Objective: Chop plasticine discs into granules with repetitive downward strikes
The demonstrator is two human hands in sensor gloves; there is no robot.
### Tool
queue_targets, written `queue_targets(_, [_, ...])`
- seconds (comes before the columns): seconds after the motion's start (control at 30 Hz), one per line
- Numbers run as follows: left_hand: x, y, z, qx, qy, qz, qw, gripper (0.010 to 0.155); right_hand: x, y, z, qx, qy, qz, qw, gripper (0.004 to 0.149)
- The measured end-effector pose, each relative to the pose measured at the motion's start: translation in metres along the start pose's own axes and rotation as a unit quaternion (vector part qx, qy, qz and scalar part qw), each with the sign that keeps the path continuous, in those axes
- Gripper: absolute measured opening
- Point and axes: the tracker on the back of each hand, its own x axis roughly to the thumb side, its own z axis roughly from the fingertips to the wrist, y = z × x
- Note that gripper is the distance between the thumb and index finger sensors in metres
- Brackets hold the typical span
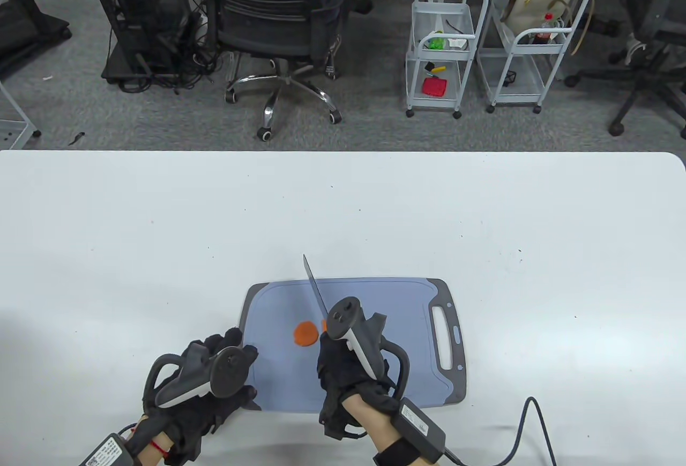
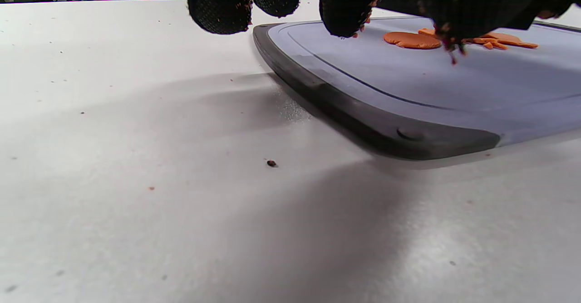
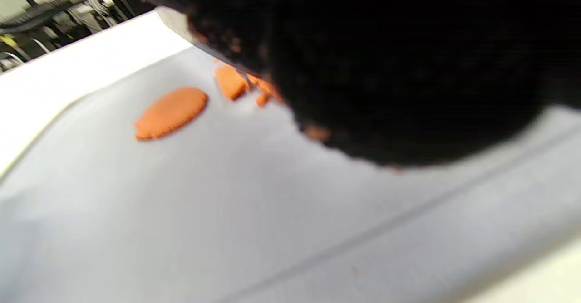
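An orange plasticine disc (image 1: 306, 333) lies on the blue-grey cutting board (image 1: 375, 375); it also shows in the left wrist view (image 2: 412, 40) and the right wrist view (image 3: 171, 111). Several cut orange pieces (image 3: 231, 81) lie beside it under the blade. My right hand (image 1: 343, 364) grips a knife (image 1: 316, 292) with the blade pointing away, over the pieces. My left hand (image 1: 214, 375) rests at the board's left edge (image 2: 317, 85), fingers spread, holding nothing. Orange crumbs stick to the glove fingertips (image 2: 345, 17).
The board's handle slot (image 1: 445, 337) is on its right side. The white table (image 1: 161, 230) stretches around the board. A cable (image 1: 530, 428) runs from the right wrist at the front edge. Chairs and carts stand beyond the table's far edge.
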Motion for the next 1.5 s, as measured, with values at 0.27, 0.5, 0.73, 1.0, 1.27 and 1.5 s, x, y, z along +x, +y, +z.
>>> queue_targets(0.27, [0.003,-0.001,0.0,-0.003,-0.004,-0.007,1.0,0.077,0.018,0.006,-0.024,-0.021,0.011,0.016,1.0,0.052])
queue_targets(0.5, [0.001,0.002,0.002,0.006,-0.002,0.0,1.0,0.077,0.009,-0.006,0.002,-0.014,-0.006,-0.025,1.0,0.052])
queue_targets(0.73, [0.004,0.0,0.002,-0.003,-0.005,-0.007,1.0,0.077,0.011,0.012,-0.006,0.012,0.029,-0.001,1.0,0.052])
queue_targets(1.0, [0.004,-0.003,0.001,-0.01,-0.007,-0.008,1.0,0.076,0.014,-0.003,-0.015,-0.012,0.013,-0.026,1.0,0.052])
queue_targets(1.27, [0.002,-0.001,0.002,-0.009,-0.001,-0.009,1.0,0.077,0.013,0.01,0.001,0.015,0.031,-0.015,0.999,0.052])
queue_targets(1.5, [0.004,-0.002,0.002,-0.015,-0.004,-0.011,1.0,0.077,0.026,0.009,-0.022,0.005,0.029,-0.024,0.999,0.052])
